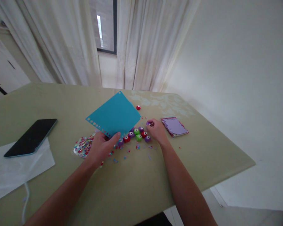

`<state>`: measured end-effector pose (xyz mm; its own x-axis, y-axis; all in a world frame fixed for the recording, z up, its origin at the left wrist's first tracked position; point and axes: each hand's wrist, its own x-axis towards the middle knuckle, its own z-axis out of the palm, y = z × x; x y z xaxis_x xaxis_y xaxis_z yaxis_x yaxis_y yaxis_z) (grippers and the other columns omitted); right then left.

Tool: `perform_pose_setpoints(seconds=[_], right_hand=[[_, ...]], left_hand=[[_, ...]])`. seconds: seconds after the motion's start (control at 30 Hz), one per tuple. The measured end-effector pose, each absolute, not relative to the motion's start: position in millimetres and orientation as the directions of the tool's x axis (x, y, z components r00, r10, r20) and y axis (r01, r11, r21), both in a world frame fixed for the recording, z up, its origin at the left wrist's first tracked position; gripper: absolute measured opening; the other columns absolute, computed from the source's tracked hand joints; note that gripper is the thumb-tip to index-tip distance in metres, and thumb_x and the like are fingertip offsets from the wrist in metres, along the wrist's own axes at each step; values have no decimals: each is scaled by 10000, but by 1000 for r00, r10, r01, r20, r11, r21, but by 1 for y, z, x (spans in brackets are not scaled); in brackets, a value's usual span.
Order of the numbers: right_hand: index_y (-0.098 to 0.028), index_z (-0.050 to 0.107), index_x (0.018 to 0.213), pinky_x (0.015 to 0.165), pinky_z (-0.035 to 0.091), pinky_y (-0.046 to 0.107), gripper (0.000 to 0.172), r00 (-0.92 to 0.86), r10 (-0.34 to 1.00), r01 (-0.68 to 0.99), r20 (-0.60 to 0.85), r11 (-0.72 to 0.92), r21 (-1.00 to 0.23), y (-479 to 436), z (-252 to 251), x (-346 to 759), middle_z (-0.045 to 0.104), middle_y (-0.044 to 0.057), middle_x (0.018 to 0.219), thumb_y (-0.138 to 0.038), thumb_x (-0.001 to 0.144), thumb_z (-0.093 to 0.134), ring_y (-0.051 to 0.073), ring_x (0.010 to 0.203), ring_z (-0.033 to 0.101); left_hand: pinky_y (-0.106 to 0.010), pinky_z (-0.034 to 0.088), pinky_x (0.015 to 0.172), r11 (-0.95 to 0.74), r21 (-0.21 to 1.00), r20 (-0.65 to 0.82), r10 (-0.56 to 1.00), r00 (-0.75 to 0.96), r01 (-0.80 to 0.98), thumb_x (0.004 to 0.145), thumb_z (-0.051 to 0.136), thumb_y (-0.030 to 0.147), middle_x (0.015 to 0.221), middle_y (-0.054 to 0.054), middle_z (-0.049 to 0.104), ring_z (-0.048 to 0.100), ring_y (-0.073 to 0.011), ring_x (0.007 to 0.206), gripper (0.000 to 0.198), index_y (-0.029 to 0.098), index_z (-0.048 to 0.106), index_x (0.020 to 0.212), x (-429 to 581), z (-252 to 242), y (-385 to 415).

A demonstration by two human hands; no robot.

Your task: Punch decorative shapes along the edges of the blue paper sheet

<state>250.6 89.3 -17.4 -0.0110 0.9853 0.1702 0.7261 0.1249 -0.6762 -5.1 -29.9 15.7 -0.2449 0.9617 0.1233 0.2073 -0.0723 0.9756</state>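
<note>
Nearest are two bare forearms (63,191), reaching in over a pale green table (132,194) from its near side, with a bit of dark clothing (155,220) at the near edge between them. The left hand (103,146) grips a blue sheet (114,114) at its near corner, thumb pressed on top and the fingers mostly hidden beneath. This sheet is tilted up over the middle of the table; small punched holes run along its near-left edge, and there are more at its far corner. The right hand (157,130) has its thumb and fingers closed around a purple piece (149,124), just right of a cluster of eye-marked pieces (138,137) in red, green and purple. Their round black-and-white eyes face up; any finer marking is too small to read. A single red piece (138,107) stands apart on the far side, beyond the cluster

Coloured confetti (82,147) is heaped left of the left hand, in what looks like clear plastic, and loose bits are scattered near the cluster. On the right lies a stack of cards (174,126), its top one plain lilac, with red edges showing below. At the left, a dark-screened tablet or phone (31,138) rests partly on white paper (41,163), near a white cable (25,201). Pale curtains (146,40) hang on the far side
</note>
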Motion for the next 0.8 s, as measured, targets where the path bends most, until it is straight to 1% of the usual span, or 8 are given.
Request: perform_pose_setpoints(seconds=[0.1,0.17,0.23,0.33,0.43,0.57,0.67,0.8], right_hand=[[-201,838,1057,944,576,436,234,-74,987,726,142,151,-671,89,-21,248,833,120,1075,-229,863,711,297,970,768],[-213,854,1003,937,578,430,190,-111,984,716,137,175,-676,89,-20,248,838,110,1046,-270,891,712,296,955,773],[-216,862,985,952,569,429,215,-133,981,711,143,195,-676,89,-18,248,840,109,1052,-292,933,668,298,981,770],[-209,857,1072,987,545,427,279,-125,977,710,171,208,-673,89,-15,248,830,120,1146,-303,975,613,291,1022,754],[-232,835,1157,948,540,395,285,-148,974,689,172,226,-689,88,-14,245,826,97,1178,-327,990,625,256,969,742],[-234,841,1047,918,517,376,237,-254,950,674,183,309,-671,83,-14,237,833,94,1087,-350,1009,638,255,958,728],[-226,832,950,907,511,374,257,-342,921,625,188,372,-687,80,-15,231,831,89,1019,-367,1023,630,258,962,725],[-217,814,1033,909,522,357,301,-353,917,521,187,358,-775,79,-19,225,821,66,1040,-420,1050,592,234,959,723]], left_hand=[[-275,391,503,-15,981,67,961,-268,192,733,728,518,580,17,593,498,-170,539,306,222,686,664,-10,12,-28],[-275,429,553,-36,984,84,956,-280,173,748,711,510,623,12,631,535,-175,584,297,217,720,702,-13,11,-28],[-284,474,617,-60,985,104,956,-276,164,778,702,516,697,-3,692,590,-190,651,305,217,749,736,-15,12,-27],[-284,504,645,-61,986,106,947,-302,155,815,709,544,770,-15,745,637,-205,709,334,219,772,773,-19,11,-25],[-292,547,697,-46,992,83,936,-341,115,823,737,585,843,-26,790,689,-219,773,377,212,792,838,-22,6,-21],[-322,590,765,-29,999,36,929,-367,24,802,779,626,922,-46,822,738,-234,816,455,199,801,959,-24,1,-17],[-319,600,765,-45,998,57,906,-420,39,799,806,583,959,-39,827,750,-226,820,443,207,796,1032,-25,2,-16],[-327,630,769,-106,994,87,834,-544,-4,800,799,488,1008,-34,823,763,-213,808,374,215,774,1055,-24,5,-15]])
